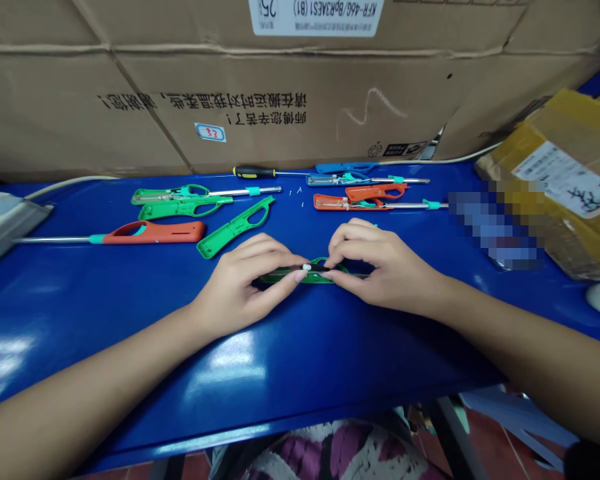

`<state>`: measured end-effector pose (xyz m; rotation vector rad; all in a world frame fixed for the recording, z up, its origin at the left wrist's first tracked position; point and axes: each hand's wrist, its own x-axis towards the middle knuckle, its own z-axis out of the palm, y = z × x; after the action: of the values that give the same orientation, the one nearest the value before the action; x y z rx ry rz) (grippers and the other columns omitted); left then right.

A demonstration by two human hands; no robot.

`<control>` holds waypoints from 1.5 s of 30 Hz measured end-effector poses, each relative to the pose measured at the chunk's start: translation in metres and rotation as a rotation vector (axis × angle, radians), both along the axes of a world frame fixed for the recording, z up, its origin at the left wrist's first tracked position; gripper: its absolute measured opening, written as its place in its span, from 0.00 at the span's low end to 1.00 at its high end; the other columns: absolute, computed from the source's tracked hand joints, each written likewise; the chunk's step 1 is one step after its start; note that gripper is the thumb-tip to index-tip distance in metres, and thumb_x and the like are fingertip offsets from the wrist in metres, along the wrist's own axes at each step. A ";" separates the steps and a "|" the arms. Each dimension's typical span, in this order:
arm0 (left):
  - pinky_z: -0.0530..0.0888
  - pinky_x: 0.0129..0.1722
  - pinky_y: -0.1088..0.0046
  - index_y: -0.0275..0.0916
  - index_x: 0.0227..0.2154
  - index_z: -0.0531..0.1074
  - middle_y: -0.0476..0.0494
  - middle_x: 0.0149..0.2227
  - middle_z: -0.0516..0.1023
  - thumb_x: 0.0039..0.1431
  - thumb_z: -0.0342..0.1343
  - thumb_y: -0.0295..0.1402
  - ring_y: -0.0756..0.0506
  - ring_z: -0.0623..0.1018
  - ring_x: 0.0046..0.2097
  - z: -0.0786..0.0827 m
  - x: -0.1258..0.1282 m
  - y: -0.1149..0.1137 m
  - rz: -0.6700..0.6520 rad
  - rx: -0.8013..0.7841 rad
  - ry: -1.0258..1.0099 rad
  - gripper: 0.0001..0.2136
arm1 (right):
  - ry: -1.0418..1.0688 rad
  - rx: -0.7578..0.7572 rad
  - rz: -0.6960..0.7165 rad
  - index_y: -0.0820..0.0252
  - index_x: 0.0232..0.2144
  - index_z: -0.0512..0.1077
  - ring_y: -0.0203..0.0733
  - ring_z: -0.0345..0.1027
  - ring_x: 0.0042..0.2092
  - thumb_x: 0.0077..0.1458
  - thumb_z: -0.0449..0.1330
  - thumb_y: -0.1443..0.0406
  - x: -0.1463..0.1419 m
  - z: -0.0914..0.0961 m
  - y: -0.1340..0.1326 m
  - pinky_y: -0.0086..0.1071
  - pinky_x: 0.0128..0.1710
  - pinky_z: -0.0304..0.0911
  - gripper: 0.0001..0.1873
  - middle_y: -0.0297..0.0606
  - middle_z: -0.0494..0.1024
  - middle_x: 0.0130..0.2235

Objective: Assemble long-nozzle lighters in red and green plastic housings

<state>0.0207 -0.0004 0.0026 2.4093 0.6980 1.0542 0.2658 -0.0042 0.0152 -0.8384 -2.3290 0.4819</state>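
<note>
My left hand (250,280) is closed in a pinch at the white end of a small white-and-black lighter part (307,267). Thumb and forefinger of my right hand (380,263) press on its dark end from the other side. Directly beneath both hands lies an opened green lighter half (325,280), mostly covered by my fingers. Left of it, near my left knuckles, rests an empty green shell half (235,228). Whether the small part touches the lighter below cannot be made out.
Opened green (180,195), blue (363,179) and red lighters (380,200) lie along the back. A closed red lighter (155,232) and a screwdriver (255,172) lie there too. A large cardboard box (145,133) borders the table (130,320); a taped parcel (550,173) stands right.
</note>
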 end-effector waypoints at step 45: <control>0.76 0.44 0.70 0.38 0.47 0.80 0.43 0.41 0.80 0.61 0.64 0.33 0.46 0.79 0.42 -0.006 -0.002 0.004 0.119 -0.120 0.090 0.12 | -0.034 0.034 0.008 0.62 0.42 0.78 0.43 0.71 0.41 0.63 0.60 0.71 -0.002 -0.014 0.006 0.38 0.44 0.67 0.08 0.42 0.81 0.38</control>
<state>0.0186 0.0037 -0.0038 2.3475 0.9187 0.9258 0.2639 0.0014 0.0016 -0.8275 -2.3657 0.4328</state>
